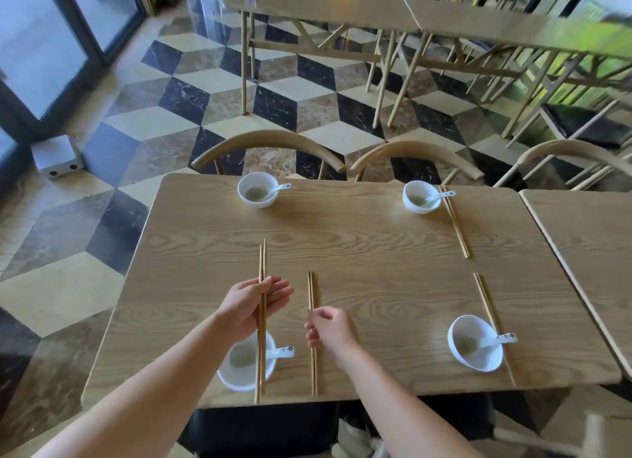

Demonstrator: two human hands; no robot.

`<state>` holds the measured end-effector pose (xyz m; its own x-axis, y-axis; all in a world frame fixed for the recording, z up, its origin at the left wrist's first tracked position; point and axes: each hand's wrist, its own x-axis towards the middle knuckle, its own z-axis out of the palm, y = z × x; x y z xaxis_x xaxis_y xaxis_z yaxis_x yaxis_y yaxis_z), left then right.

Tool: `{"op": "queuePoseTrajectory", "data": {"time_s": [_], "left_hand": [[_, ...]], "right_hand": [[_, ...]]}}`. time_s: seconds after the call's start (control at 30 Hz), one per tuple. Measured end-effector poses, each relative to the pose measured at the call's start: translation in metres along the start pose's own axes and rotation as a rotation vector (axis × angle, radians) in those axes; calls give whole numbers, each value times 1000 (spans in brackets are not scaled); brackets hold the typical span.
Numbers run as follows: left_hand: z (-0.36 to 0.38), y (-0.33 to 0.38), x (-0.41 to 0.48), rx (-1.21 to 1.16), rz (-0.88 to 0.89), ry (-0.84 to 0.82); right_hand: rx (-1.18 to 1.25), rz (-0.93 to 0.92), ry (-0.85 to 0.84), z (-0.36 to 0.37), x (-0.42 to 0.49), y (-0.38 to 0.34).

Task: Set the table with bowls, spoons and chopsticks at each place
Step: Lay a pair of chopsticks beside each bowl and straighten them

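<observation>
Four white bowls, each with a white spoon in it, stand on the wooden table (376,252): far left bowl (257,197), far right bowl (421,204), near right bowl (477,355) and near left bowl (236,375). My left hand (246,307) holds a pair of chopsticks (262,262) above the near left bowl, pointing away from me. My right hand (333,331) has its fingers curled at a second pair of chopsticks (310,286), which lies on the table right of that bowl. Further pairs lie beside the far right bowl (455,221) and the near right bowl (485,303).
Curved wooden chairs (270,143) stand along the table's far edge. Another table (588,238) abuts on the right. More tables and chairs fill the back of the room, over a checkered floor. A grey metal box (56,156) sits by the glass doors at left.
</observation>
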<state>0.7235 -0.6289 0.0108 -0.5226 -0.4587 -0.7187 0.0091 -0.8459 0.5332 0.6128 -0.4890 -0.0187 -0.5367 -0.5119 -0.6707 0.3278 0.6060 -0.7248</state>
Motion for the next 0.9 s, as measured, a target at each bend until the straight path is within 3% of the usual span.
{"op": "queuePoseTrajectory", "data": {"time_s": [0.07, 0.13, 0.17, 0.23, 0.33, 0.4, 0.47, 0.9], "left_hand": [[16, 8, 5, -24, 41, -26], [30, 12, 9, -32, 62, -37], [35, 11, 11, -32, 68, -38], [38, 8, 12, -22, 75, -32], [34, -1, 13, -5, 69, -4], [30, -10, 13, -4, 47, 2], [25, -17, 13, 6, 22, 2], [-5, -22, 1, -18, 32, 53]], "right_hand": [[154, 7, -270, -6, -11, -20], [182, -35, -399, -12, -14, -30], [180, -52, -372, -13, -12, -31], [123, -52, -155, -16, -4, -23], [-339, -25, 209, -20, 17, 8], [-630, -1, 206, -16, 26, 34], [-731, 13, 180, -6, 29, 53], [-886, -143, 138, 27, 27, 71]]}}
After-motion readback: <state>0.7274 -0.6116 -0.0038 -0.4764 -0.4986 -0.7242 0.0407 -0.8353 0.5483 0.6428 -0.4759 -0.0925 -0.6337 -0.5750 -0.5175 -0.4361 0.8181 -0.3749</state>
